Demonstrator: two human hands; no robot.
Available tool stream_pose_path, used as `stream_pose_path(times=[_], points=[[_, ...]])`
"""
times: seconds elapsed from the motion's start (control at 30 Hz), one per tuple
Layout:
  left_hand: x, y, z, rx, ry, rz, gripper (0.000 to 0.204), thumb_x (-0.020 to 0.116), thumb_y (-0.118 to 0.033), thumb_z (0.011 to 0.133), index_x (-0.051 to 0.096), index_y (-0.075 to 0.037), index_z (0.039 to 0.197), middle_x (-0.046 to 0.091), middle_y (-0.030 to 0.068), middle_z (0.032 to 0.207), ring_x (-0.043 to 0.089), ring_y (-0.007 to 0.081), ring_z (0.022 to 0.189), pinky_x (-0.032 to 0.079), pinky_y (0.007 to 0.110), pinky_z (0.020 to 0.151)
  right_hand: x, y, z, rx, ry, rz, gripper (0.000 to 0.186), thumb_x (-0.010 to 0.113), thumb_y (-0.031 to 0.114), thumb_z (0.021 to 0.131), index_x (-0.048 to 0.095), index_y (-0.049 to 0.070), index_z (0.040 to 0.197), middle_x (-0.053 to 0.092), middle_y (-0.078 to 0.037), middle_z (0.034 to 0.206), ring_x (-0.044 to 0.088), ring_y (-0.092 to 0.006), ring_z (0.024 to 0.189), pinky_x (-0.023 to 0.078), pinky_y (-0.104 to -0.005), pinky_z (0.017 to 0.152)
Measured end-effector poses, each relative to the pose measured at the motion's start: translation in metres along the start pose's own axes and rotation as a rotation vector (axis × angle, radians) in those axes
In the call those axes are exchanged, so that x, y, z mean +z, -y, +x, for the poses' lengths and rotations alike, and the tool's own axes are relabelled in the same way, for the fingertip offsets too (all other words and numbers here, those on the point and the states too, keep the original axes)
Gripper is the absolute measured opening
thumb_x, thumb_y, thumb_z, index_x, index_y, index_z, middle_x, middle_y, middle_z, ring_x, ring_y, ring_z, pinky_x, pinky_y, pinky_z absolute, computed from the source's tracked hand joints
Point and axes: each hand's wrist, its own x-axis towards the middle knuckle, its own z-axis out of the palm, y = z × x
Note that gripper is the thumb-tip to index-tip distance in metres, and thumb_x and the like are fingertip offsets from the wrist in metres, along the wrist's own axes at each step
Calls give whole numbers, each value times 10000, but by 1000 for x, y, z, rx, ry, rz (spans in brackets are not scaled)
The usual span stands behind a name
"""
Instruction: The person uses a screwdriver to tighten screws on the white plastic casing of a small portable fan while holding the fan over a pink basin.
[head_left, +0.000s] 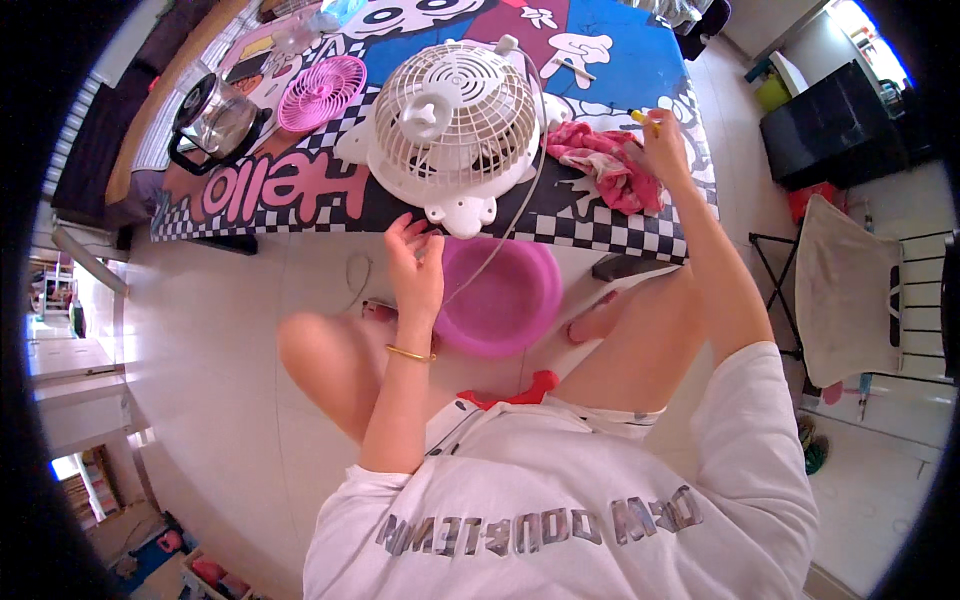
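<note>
A white caged fan (455, 125) rests on the table, its round grille and knob facing up and a pale cord trailing over the table's edge. Just below its near rim is my left hand (413, 262), fingers loosely bent and apart, holding nothing. My right hand (664, 150) is closed around a small yellow object (640, 117); only its end shows, so its kind is unclear. Beside that hand lies a crumpled pink and white cloth (610, 170). To the fan's left is a pink round slotted grille (322, 92).
A patterned cloth covers the table (270, 205). At the left stands a clear jug with a dark lid and handle (215, 118). A thin stick-like piece (575, 68) lies beyond the fan. Between my knees a pink basin (500, 300) sits on the floor. A folding chair (845, 290) stands right.
</note>
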Motion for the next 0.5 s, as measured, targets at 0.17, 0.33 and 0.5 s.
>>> stream_pose_path(times=[0.17, 0.33, 0.5], points=[[1, -8, 3, 7, 12, -41, 513, 576, -83, 848, 313, 21, 1276, 504, 183, 1164, 560, 205, 990, 477, 294, 812, 13, 3, -9, -142, 90, -177, 291, 590, 171, 809, 516, 30, 1052, 599, -208, 940, 558, -369, 864, 440, -447, 781], [13, -18, -5, -305, 83, -269, 519, 547, -123, 897, 245, -33, 1309, 521, 158, 1088, 605, 250, 969, 542, 363, 800, 20, 0, -6, -120, 32, -247, 276, 610, 180, 783, 555, 65, 1028, 568, -181, 994, 520, -366, 949, 434, -442, 821], [32, -29, -7, -394, 63, -419, 514, 525, -115, 915, 162, -60, 1275, 519, 184, 1087, 626, 254, 931, 564, 331, 751, 17, -4, 10, -61, 152, -202, 254, 606, 182, 781, 623, 122, 1027, 572, -163, 1003, 531, -351, 965, 442, -429, 858]])
